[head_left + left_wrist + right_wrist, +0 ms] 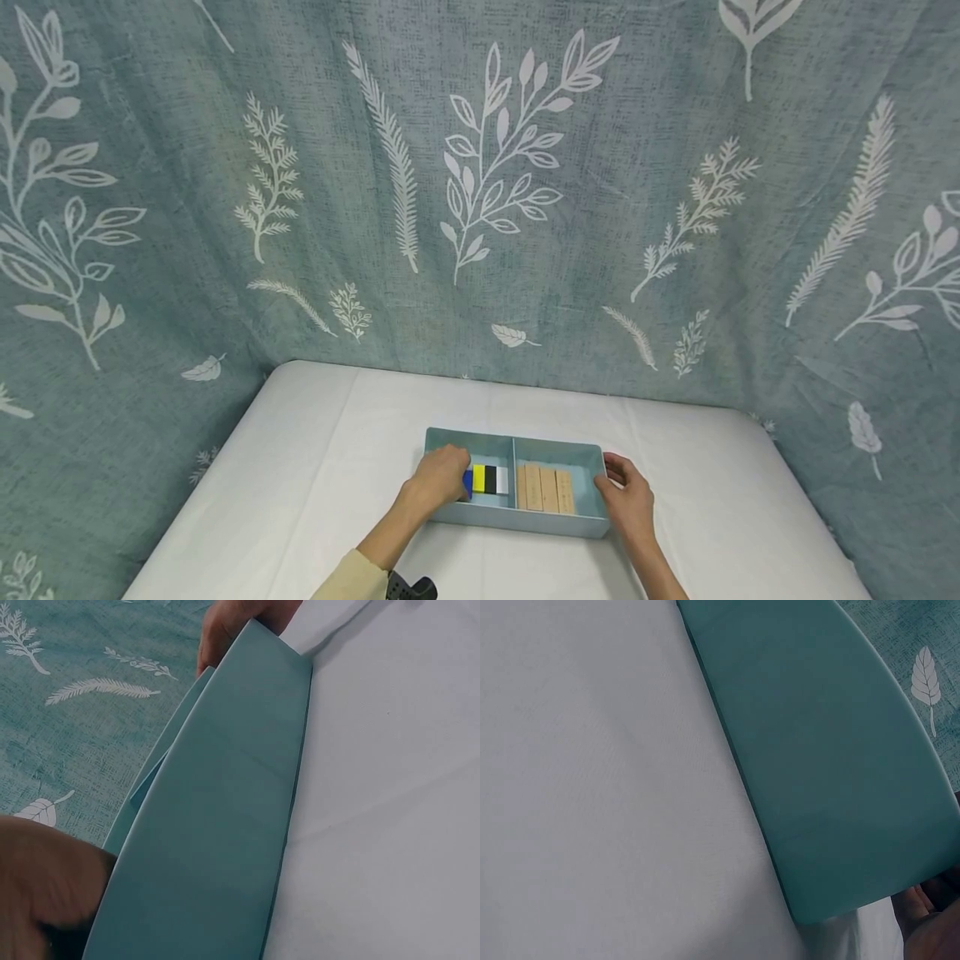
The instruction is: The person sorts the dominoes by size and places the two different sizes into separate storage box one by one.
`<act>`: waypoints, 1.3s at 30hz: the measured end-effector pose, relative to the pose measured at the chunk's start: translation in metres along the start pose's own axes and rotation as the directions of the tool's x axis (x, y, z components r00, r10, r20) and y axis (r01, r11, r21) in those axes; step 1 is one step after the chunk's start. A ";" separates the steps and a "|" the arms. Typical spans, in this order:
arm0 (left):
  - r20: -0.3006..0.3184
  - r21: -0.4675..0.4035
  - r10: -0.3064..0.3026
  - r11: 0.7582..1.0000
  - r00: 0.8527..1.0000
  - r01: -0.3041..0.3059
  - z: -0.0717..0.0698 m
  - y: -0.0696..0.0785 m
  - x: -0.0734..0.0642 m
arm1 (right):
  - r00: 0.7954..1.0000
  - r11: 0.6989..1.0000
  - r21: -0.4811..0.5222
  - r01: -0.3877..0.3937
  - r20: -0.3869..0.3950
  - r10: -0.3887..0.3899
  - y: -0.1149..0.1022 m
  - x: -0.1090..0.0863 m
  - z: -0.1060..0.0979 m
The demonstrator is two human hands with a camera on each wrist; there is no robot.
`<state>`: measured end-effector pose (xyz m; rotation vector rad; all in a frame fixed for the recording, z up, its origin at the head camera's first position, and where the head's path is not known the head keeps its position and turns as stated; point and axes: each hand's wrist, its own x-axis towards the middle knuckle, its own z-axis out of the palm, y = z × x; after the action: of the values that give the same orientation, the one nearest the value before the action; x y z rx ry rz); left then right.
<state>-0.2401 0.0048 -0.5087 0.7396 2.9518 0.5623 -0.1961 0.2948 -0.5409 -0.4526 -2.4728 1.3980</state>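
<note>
A teal two-compartment box (517, 520) rests on a white-covered table. My left hand (441, 475) reaches over the front wall into the left compartment, its finger and thumb pinching a blue block (468, 483). Beside that block stand a yellow block (478, 478), a black block (491, 480) and a white block (502, 480) in a row. At the box's right end my right hand (630, 502) grips the end wall, thumb at the rim and fingers outside. The left wrist view shows mostly the box's front wall (217, 780), which hides the left fingertips.
Several pale wooden blocks (549, 490) lie side by side in the right compartment, past the divider (514, 458). A white cloth (330, 467) covers the table. Behind it hangs a teal curtain (420, 317) with white leaf prints.
</note>
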 end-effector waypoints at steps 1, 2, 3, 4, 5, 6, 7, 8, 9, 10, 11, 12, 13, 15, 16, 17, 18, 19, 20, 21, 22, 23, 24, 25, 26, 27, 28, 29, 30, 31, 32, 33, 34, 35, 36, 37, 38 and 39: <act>0.001 -0.001 -0.002 1.000 1.000 0.002 0.000 0.000 0.000 | 1.000 1.000 0.001 0.003 0.000 -0.003 0.000 0.000 0.000; 0.005 -0.003 -0.004 1.000 1.000 0.004 0.000 0.000 0.000 | 1.000 1.000 0.002 0.005 0.000 -0.005 0.000 0.000 0.000; 0.008 -0.009 -0.007 1.000 1.000 0.007 -0.001 0.000 0.000 | 1.000 1.000 0.001 0.007 -0.001 -0.007 -0.001 0.000 0.000; 0.011 -0.017 -0.010 1.000 1.000 0.010 -0.001 0.000 0.001 | 1.000 1.000 -0.001 0.009 0.000 -0.009 0.000 0.000 0.000; 0.013 -0.025 -0.014 1.000 1.000 0.014 -0.001 0.000 0.001 | 1.000 1.000 -0.001 0.011 0.000 -0.011 -0.001 0.000 0.000; 0.014 -0.031 -0.016 0.999 1.000 0.016 -0.001 0.000 0.001 | 1.000 1.000 -0.004 0.013 0.000 -0.013 -0.001 0.001 0.000; 0.014 -0.041 -0.019 0.999 1.000 0.020 -0.001 0.001 0.001 | 1.000 1.000 -0.006 0.014 -0.001 -0.014 -0.001 0.001 0.000; 0.015 -0.048 -0.023 0.999 1.000 0.024 -0.002 0.001 0.001 | 1.000 1.000 -0.008 0.016 -0.001 -0.016 -0.001 0.001 0.000; 0.013 -0.058 -0.028 0.998 1.000 0.028 -0.002 0.002 0.001 | 1.000 1.000 -0.009 0.016 -0.002 -0.016 -0.001 0.001 0.000; 0.010 -0.062 -0.030 0.998 1.000 0.030 -0.002 0.002 0.000 | 1.000 1.000 -0.009 0.019 -0.005 -0.019 -0.002 0.002 0.000; 0.004 -0.067 -0.030 0.997 1.000 0.030 -0.003 0.003 0.000 | 1.000 1.000 -0.011 0.018 -0.006 -0.019 -0.002 0.002 0.000; 0.001 -0.074 -0.031 0.997 1.000 0.031 -0.004 0.004 -0.001 | 1.000 1.000 -0.011 0.017 -0.005 -0.017 -0.002 0.002 0.000; -0.004 -0.085 -0.032 0.996 0.999 0.031 -0.005 0.005 -0.001 | 1.000 1.000 -0.012 0.014 -0.006 -0.015 -0.002 0.001 0.000; -0.017 -0.108 -0.031 0.994 0.999 0.029 -0.007 0.007 -0.003 | 1.000 1.000 -0.012 0.009 -0.003 -0.009 -0.002 0.001 0.000; -0.026 -0.120 -0.029 0.993 0.999 0.025 -0.009 0.007 -0.004 | 1.000 1.000 -0.011 0.006 -0.001 -0.006 -0.002 0.001 0.000; -0.039 -0.134 -0.025 0.991 0.999 0.020 -0.011 0.008 -0.005 | 1.000 1.000 -0.011 0.001 0.003 -0.001 -0.002 0.000 -0.001; -0.049 -0.142 -0.022 0.990 0.999 0.015 -0.012 0.009 -0.006 | 1.000 1.000 -0.009 -0.001 0.005 0.001 -0.001 0.000 -0.001; -0.063 -0.145 -0.017 0.989 0.998 0.007 -0.014 0.009 -0.008 | 1.000 1.000 -0.008 -0.002 0.007 0.002 -0.001 0.000 -0.001; -0.075 -0.147 -0.013 0.989 0.997 0.002 -0.017 0.009 -0.009 | 1.000 1.000 -0.009 -0.003 0.010 0.003 0.000 0.000 -0.001; -0.086 -0.151 -0.011 0.989 0.996 -0.002 -0.019 0.009 -0.010 | 1.000 1.000 -0.009 -0.002 0.012 0.003 0.000 0.000 -0.001; -0.100 -0.151 -0.006 0.988 0.995 -0.009 -0.022 0.008 -0.012 | 1.000 1.000 -0.009 -0.001 0.011 0.002 0.001 0.000 -0.001; -0.119 -0.146 -0.001 0.989 0.993 -0.016 -0.024 0.008 -0.013 | 1.000 1.000 -0.008 0.000 0.011 0.000 0.001 0.000 -0.001; -0.135 -0.139 0.001 0.990 0.991 -0.020 -0.027 0.007 -0.014 | 1.000 1.000 -0.008 0.001 0.011 -0.001 0.001 0.000 -0.001; -0.151 -0.130 0.003 0.991 0.988 -0.023 -0.029 0.007 -0.015 | 1.000 1.000 -0.008 0.004 0.012 -0.003 0.001 0.001 -0.001; -0.166 -0.124 0.004 0.992 0.986 -0.025 -0.032 0.006 -0.017 | 1.000 1.000 -0.008 0.005 0.013 -0.005 0.001 0.001 -0.002; -0.183 -0.115 0.007 0.993 0.983 -0.029 -0.034 0.005 -0.019 | 1.000 1.000 -0.010 0.006 0.012 -0.006 0.001 0.001 -0.002; -0.201 -0.103 0.012 0.994 0.980 -0.034 -0.037 0.004 -0.021 | 1.000 1.000 -0.011 0.006 0.013 -0.006 0.001 0.001 -0.002; -0.217 -0.089 0.015 0.995 0.976 -0.035 -0.039 0.004 -0.022 | 1.000 1.000 -0.011 0.006 0.013 -0.006 0.001 0.001 -0.002; -0.227 -0.080 0.019 0.996 0.974 -0.038 -0.042 0.003 -0.024 | 1.000 1.000 -0.014 0.005 0.014 -0.005 0.000 0.001 -0.002; -0.239 -0.071 0.022 0.997 0.971 -0.040 -0.044 0.003 -0.026 | 1.000 1.000 -0.018 0.004 0.014 -0.004 0.000 0.001 -0.002; -0.254 -0.062 0.027 0.997 0.967 -0.044 -0.045 0.002 -0.028 | 1.000 1.000 -0.022 0.002 0.015 -0.002 0.000 0.001 -0.003; -0.268 -0.050 0.034 0.998 0.963 -0.049 -0.047 0.002 -0.030 | 1.000 1.000 -0.028 0.003 0.014 -0.002 0.000 0.001 -0.004; -0.285 -0.038 0.043 0.998 0.958 -0.056 -0.048 0.002 -0.032 | 1.000 0.999 -0.033 0.003 0.015 -0.003 0.000 0.001 -0.004; -0.301 -0.022 0.052 0.998 0.952 -0.062 -0.048 0.001 -0.034 | 1.000 0.999 -0.041 0.004 0.018 -0.004 0.000 0.001 -0.005; -0.314 -0.006 0.063 0.998 0.947 -0.069 -0.049 0.001 -0.037 | 1.000 0.999 -0.049 0.007 0.021 -0.006 0.000 0.000 -0.006; -0.328 0.010 0.074 0.997 0.942 -0.075 -0.049 0.001 -0.039 | 1.000 0.998 -0.056 0.012 0.026 -0.011 0.000 0.000 -0.007; -0.339 0.025 0.086 0.996 0.937 -0.083 -0.049 0.000 -0.041 | 0.999 0.998 -0.061 0.019 0.030 -0.018 0.000 0.000 -0.007; -0.349 0.036 0.096 0.995 0.932 -0.089 -0.049 0.000 -0.043 | 0.999 0.997 -0.069 0.027 0.036 -0.025 0.000 0.000 -0.008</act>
<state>-0.2088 -0.0319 -0.4649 0.8673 3.2637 0.7461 -0.1934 0.3012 -0.5368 -0.4121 -2.5519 1.3247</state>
